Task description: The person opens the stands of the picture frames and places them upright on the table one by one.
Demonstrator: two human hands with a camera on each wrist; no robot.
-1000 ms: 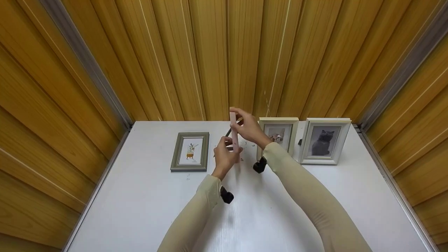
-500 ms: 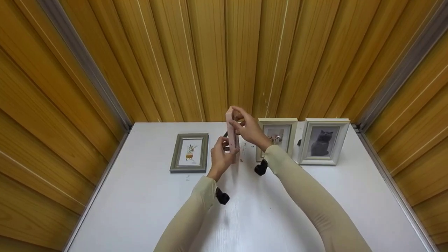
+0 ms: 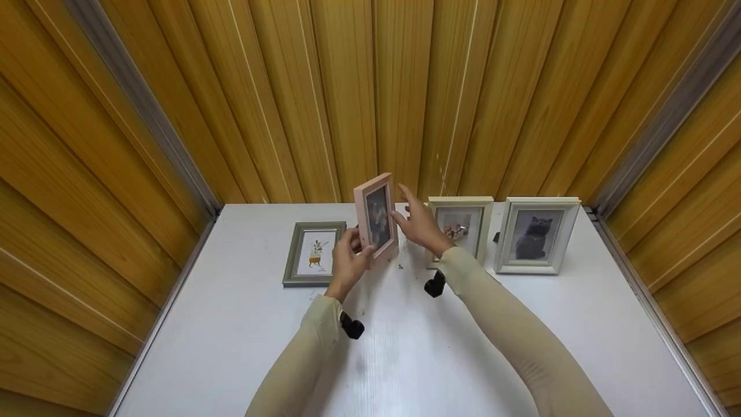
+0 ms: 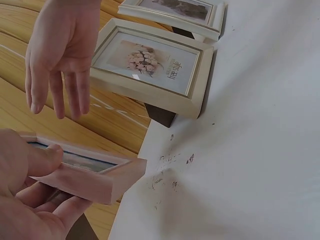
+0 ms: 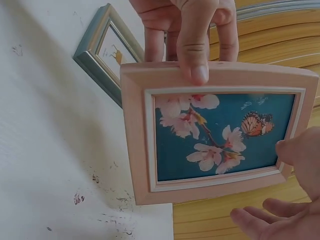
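My left hand (image 3: 349, 262) grips a pink picture frame (image 3: 379, 217) by its lower left side, thumb on the front and fingers behind. The right wrist view shows the frame's picture (image 5: 215, 135): pink blossoms and an orange butterfly on dark teal. Held upright close over the white table, the frame is angled partly toward the right. My right hand (image 3: 422, 223) is beside the frame's right side, its fingers extended and parted. In the right wrist view its thumb overlaps the frame's edge; in the left wrist view the right hand (image 4: 65, 50) has loose, straight fingers.
On the white table (image 3: 399, 359), a grey-green frame (image 3: 289, 255) with a plant picture is at left. A cream frame (image 3: 488, 231) with a flower picture and a white frame (image 3: 570, 231) with a cat picture stand at right. Ribbed wooden wall panels (image 3: 399, 87) rise behind.
The pink frame has turned from edge-on to show its picture and shifted left with the left hand. The right hand has loosened from its top and opened, staying at its right.
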